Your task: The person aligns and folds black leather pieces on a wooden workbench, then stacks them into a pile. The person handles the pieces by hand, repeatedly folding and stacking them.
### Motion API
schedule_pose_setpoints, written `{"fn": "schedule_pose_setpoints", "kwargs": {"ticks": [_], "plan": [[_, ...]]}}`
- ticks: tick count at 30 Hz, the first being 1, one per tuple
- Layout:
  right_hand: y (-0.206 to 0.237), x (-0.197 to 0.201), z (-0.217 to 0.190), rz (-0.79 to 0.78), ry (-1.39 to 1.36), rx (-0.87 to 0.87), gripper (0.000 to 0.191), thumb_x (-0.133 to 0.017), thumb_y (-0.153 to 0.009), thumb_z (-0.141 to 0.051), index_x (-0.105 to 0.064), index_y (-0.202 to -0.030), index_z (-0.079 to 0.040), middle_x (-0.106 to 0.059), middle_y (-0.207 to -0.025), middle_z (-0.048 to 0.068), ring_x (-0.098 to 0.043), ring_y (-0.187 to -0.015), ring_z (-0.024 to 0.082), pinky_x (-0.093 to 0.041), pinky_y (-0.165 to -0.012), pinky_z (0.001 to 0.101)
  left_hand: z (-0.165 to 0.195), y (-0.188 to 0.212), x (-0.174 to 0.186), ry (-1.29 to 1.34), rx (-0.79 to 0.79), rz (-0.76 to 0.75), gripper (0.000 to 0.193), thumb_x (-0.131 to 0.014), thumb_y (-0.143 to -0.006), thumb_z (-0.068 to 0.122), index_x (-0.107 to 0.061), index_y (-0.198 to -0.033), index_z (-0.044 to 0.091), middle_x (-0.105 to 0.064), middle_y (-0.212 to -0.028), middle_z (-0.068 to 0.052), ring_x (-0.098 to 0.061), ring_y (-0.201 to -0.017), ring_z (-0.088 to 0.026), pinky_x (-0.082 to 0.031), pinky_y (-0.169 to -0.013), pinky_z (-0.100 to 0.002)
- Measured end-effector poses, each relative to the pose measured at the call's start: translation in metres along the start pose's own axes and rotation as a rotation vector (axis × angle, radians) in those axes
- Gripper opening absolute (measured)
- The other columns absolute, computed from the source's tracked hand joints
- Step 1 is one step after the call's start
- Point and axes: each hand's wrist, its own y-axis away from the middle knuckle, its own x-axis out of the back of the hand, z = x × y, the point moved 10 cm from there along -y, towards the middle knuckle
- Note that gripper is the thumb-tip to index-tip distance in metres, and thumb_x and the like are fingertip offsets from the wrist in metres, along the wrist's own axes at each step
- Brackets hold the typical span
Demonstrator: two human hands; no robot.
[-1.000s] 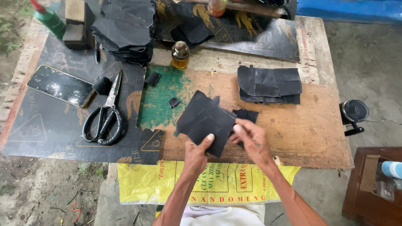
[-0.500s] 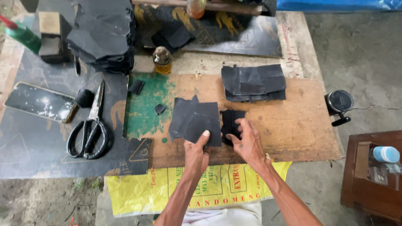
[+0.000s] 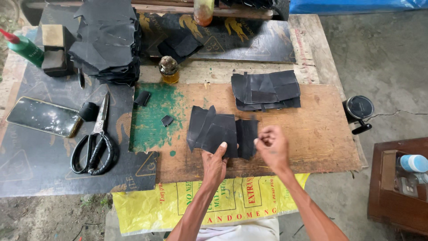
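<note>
The left hand [image 3: 214,163] pinches the near edge of a black leather piece [image 3: 214,129], thumb on top, holding it flat on the wooden board [image 3: 312,129] of the counter, while the right hand [image 3: 273,147] hovers just beside the piece's right edge with its grip narrow, fingertips curled together on nothing I can make out. Farther back on the board lies a stack of black pieces [image 3: 266,90]; a small glue jar [image 3: 169,70] stands behind, and scissors [image 3: 96,143] and a phone [image 3: 44,117] lie to the left.
</note>
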Motion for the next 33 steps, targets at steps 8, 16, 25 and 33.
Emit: {"fn": "schedule_pose_setpoints", "kwargs": {"ticks": [8,16,25,33], "plan": [[-0.004,0.029,-0.009,-0.063,-0.568,-0.104,0.022,-0.067,-0.092,0.007,-0.06,-0.111,-0.002,-0.071,-0.104,0.011,-0.067,-0.089,0.011,-0.059,-0.078,0.027,0.026,0.01,-0.025,-0.043,-0.135,-0.12,0.042,-0.066,-0.089,-0.003,-0.055,-0.13,-0.008,-0.069,-0.118,-0.022,-0.074,-0.102,-0.033,-0.065,-0.087,-0.045],[0.016,-0.006,-0.039,-0.14,-0.366,-0.101,0.034,-0.069,-0.088,0.006,-0.063,-0.121,-0.001,-0.074,-0.11,0.007,-0.069,-0.088,0.008,-0.057,-0.076,0.0211,0.07,0.033,-0.051,-0.022,-0.109,-0.169,0.04,-0.058,-0.093,-0.006,-0.056,-0.132,-0.01,-0.074,-0.113,-0.029,-0.075,-0.097,-0.037,-0.06,-0.072,-0.038],[0.021,-0.018,-0.071,-0.173,-0.356,-0.012,0.049,-0.07,-0.089,0.009,-0.062,-0.137,0.003,-0.073,-0.096,0.006,-0.066,-0.082,0.006,-0.051,-0.071,0.0183,0.074,0.051,-0.061,0.026,-0.182,-0.216,0.037,-0.069,-0.091,-0.005,-0.062,-0.127,-0.006,-0.074,-0.116,-0.019,-0.073,-0.1,-0.021,-0.059,-0.078,-0.026],[0.021,-0.025,-0.081,-0.233,-0.363,-0.017,0.048,-0.067,-0.091,0.01,-0.061,-0.138,0.004,-0.074,-0.109,0.01,-0.07,-0.093,0.009,-0.058,-0.08,0.0207,0.062,0.038,-0.048,0.046,-0.129,-0.223,0.035,-0.072,-0.089,-0.003,-0.066,-0.123,0.0,-0.076,-0.112,-0.013,-0.067,-0.083,-0.009,-0.049,-0.064,-0.021]]}}
